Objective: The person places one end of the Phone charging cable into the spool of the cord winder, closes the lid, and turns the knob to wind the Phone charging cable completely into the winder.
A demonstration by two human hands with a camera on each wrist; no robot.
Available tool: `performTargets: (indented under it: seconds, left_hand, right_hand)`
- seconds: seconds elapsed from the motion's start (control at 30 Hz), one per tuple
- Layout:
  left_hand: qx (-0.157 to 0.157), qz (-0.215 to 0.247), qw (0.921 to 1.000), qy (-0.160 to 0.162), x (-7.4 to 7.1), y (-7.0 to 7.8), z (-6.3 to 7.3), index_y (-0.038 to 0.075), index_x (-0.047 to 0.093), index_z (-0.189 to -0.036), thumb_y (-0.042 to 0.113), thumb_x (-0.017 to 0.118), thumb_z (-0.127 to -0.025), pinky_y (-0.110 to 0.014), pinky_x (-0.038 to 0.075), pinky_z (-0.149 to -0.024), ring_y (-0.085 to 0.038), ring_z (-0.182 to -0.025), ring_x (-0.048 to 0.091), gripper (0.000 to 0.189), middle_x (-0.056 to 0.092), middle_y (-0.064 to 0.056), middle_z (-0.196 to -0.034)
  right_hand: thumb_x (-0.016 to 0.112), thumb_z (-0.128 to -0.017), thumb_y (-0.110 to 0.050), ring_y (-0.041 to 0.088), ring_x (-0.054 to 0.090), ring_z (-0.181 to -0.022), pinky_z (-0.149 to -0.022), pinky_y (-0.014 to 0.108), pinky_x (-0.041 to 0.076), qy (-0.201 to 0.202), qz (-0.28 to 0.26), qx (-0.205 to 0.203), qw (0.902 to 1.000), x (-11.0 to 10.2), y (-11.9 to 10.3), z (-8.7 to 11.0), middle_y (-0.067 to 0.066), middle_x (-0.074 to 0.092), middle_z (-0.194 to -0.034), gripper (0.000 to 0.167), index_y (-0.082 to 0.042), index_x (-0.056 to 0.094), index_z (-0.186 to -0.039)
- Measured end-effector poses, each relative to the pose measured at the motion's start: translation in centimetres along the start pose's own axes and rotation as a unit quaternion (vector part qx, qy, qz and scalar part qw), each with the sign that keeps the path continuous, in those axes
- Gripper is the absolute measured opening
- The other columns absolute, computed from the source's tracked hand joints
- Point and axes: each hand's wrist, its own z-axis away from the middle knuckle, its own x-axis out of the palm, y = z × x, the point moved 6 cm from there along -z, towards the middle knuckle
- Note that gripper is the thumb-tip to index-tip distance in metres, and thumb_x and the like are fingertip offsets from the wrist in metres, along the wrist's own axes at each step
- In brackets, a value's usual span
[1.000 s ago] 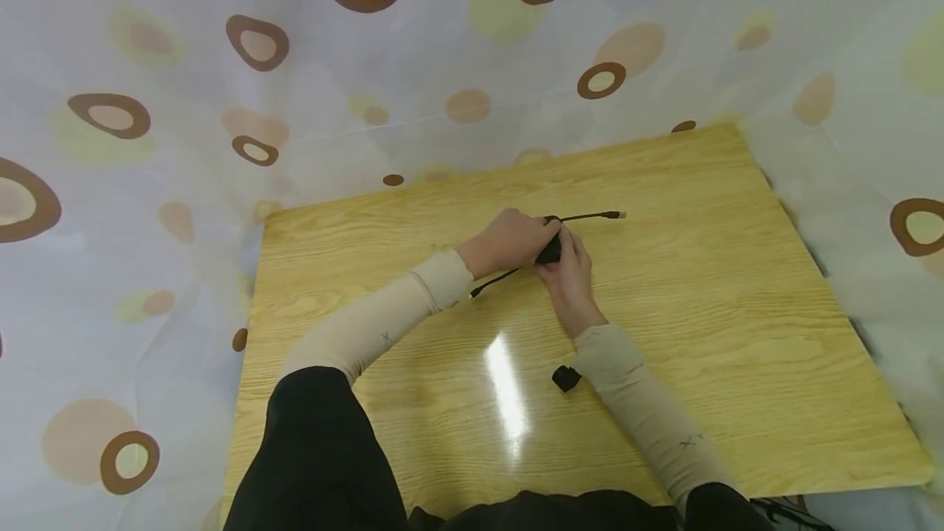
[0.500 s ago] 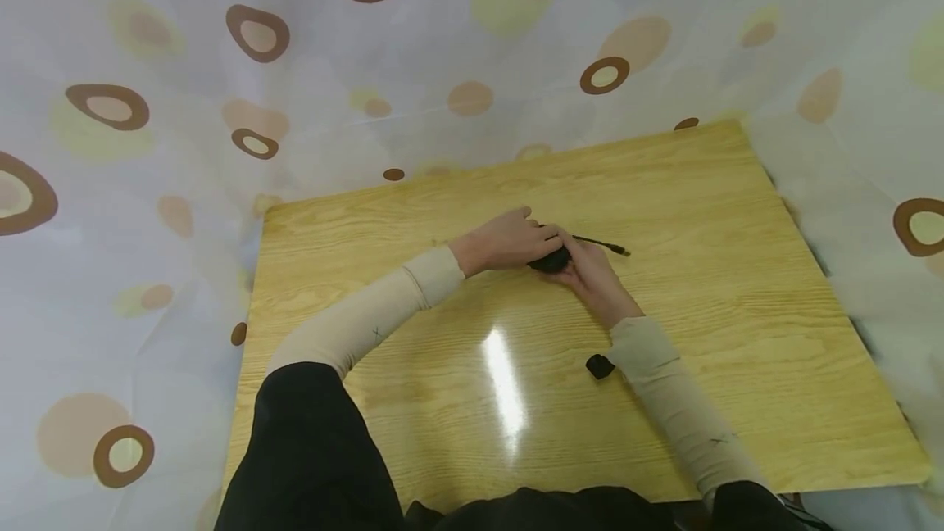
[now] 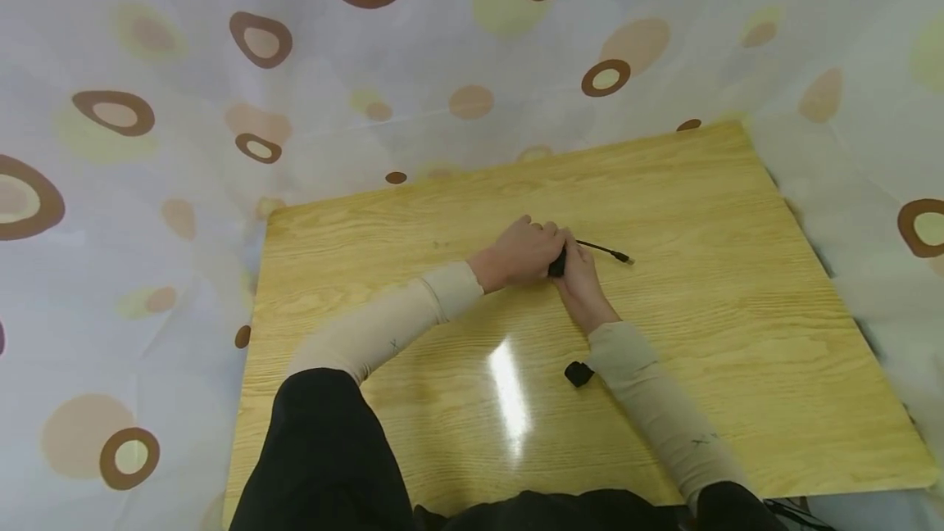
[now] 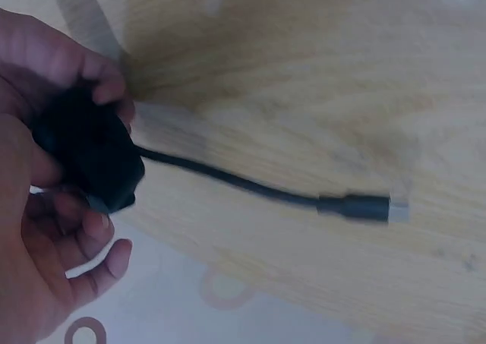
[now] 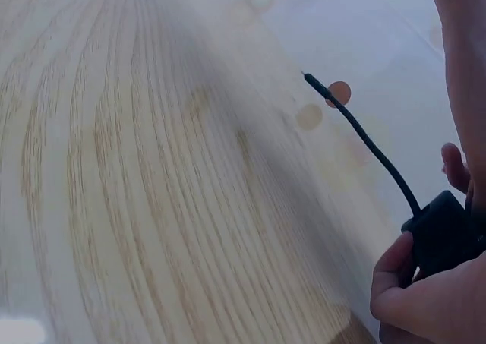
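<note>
In the head view my left hand (image 3: 525, 251) and right hand (image 3: 583, 292) meet over the middle of the table. Between them they grip a small black block (image 3: 557, 265) with cable coming out of it. The left hand's curled fingers cover much of the block from above; my right hand holds its near right side. In the left wrist view a short black cable (image 4: 228, 178) leaves the block and ends in a metal-tipped plug (image 4: 368, 209). The right wrist view shows a cable (image 5: 372, 143) rising from the block, its end slim and dark.
The wooden table (image 3: 701, 351) lies under both arms. A patterned sheet (image 3: 442, 39) hangs behind and beside it. At the right cuff sits a small black box (image 3: 578, 374). Dark cords (image 3: 800, 510) show past the table's front right edge.
The hands first shifted slightly down and right, and the cable end at left went out of sight behind the left hand. The block has been turned; the right-hand plug now points lower.
</note>
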Motion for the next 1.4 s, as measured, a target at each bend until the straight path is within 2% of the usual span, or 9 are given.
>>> performTargets:
  seconds: [0.23, 0.4, 0.5, 0.6, 0.73, 0.83, 0.93, 1.17, 1.4]
  left_hand:
    - [-0.097, 0.076, 0.9924, 0.008, -0.1, 0.9, -0.6, 0.011, 0.071, -0.121, 0.024, 0.047, -0.112, -0.038, 0.062, -0.083, -0.02, -0.093, 0.073, 0.028, 0.075, -0.005, -0.105]
    - [-0.191, 0.175, 0.9658, 0.002, 0.0, 0.8, -0.6, 0.01, 0.074, -0.108, 0.022, 0.045, -0.111, -0.035, 0.063, -0.068, -0.019, -0.077, 0.075, 0.031, 0.074, -0.003, -0.091]
    - [-0.21, 0.198, 0.9574, -0.008, 0.1, 0.5, -0.5, 0.01, 0.072, -0.107, 0.024, 0.042, -0.113, -0.032, 0.062, -0.062, -0.017, -0.069, 0.073, 0.034, 0.072, -0.002, -0.085]
    - [-0.185, 0.197, 0.9627, -0.014, 0.0, -0.1, -0.2, 0.011, 0.07, -0.109, 0.027, 0.039, -0.115, -0.033, 0.061, -0.068, -0.017, -0.072, 0.072, 0.036, 0.073, -0.002, -0.087]
    - [-0.116, 0.176, 0.9776, -0.005, -0.1, -1.0, 0.7, 0.014, 0.067, -0.119, 0.032, 0.04, -0.116, -0.036, 0.061, -0.081, -0.017, -0.087, 0.073, 0.032, 0.074, -0.002, -0.103]
    - [-0.043, 0.117, 0.9922, 0.009, -0.1, -1.2, 1.5, 0.015, 0.064, -0.13, 0.033, 0.05, -0.113, -0.038, 0.06, -0.088, -0.017, -0.099, 0.072, 0.028, 0.072, -0.003, -0.119]
    - [0.033, 0.045, 0.9978, 0.036, -0.3, -1.0, 2.1, 0.015, 0.06, -0.136, 0.031, 0.058, -0.11, -0.038, 0.058, -0.089, -0.018, -0.106, 0.072, 0.03, 0.068, -0.004, -0.132]
    - [0.146, -0.065, 0.9831, 0.09, -1.2, -0.9, 2.6, 0.019, 0.064, -0.138, 0.016, 0.053, -0.112, -0.036, 0.056, -0.09, -0.019, -0.112, 0.068, 0.028, 0.059, -0.004, -0.147]
    - [0.222, -0.137, 0.9631, 0.068, -2.1, -0.9, 2.3, 0.016, 0.071, -0.132, 0.012, 0.053, -0.112, -0.036, 0.058, -0.09, -0.019, -0.108, 0.068, 0.028, 0.059, -0.004, -0.149]
  right_hand:
    - [0.036, -0.113, -0.048, 0.001, 0.06, -0.098, -0.086, 0.015, 0.051, 0.031, -0.006, -0.032, 0.999, 0.1, -0.4, 0.1, -0.015, 0.065, -0.105, 0.039, -0.023, 0.065, -0.113]
    - [0.039, -0.112, -0.05, 0.002, 0.059, -0.092, -0.081, 0.017, 0.05, 0.011, -0.016, -0.027, 0.9994, 0.2, -0.5, 0.1, -0.014, 0.063, -0.1, 0.035, -0.023, 0.062, -0.111]
    - [0.039, -0.112, -0.05, 0.003, 0.055, -0.092, -0.081, 0.017, 0.048, 0.003, -0.01, -0.025, 0.9996, 0.1, -0.5, 0.2, -0.013, 0.059, -0.103, 0.033, -0.023, 0.057, -0.111]
    - [0.038, -0.112, -0.053, 0.004, 0.053, -0.093, -0.082, 0.02, 0.047, 0.009, 0.018, -0.02, 0.9996, -0.1, -0.5, 0.3, -0.011, 0.056, -0.108, 0.035, -0.022, 0.054, -0.115]
    - [0.038, -0.11, -0.059, 0.004, 0.056, -0.107, -0.092, 0.022, 0.049, 0.013, 0.071, -0.01, 0.9973, -0.5, -0.6, 0.4, -0.005, 0.053, -0.131, 0.052, -0.017, 0.047, -0.14]
    - [0.037, -0.109, -0.061, 0.005, 0.057, -0.117, -0.1, 0.026, 0.049, 0.007, 0.098, -0.011, 0.9951, -0.8, -0.9, 0.5, 0.004, 0.047, -0.15, 0.07, -0.011, 0.035, -0.158]
    - [0.036, -0.109, -0.063, 0.006, 0.058, -0.118, -0.1, 0.027, 0.05, 0.0, 0.115, -0.013, 0.9933, -1.1, -1.1, 0.7, 0.008, 0.045, -0.156, 0.077, -0.009, 0.032, -0.163]
    - [0.035, -0.108, -0.065, 0.003, 0.062, -0.11, -0.089, 0.022, 0.055, -0.028, 0.142, -0.02, 0.9893, -0.9, -1.0, 1.0, -0.003, 0.056, -0.138, 0.077, -0.009, 0.042, -0.161]
    - [0.026, -0.11, -0.062, 0.005, 0.057, -0.097, -0.081, 0.026, 0.049, -0.054, 0.153, -0.024, 0.9865, -0.5, -0.9, 1.2, -0.008, 0.056, -0.122, 0.07, -0.011, 0.048, -0.152]
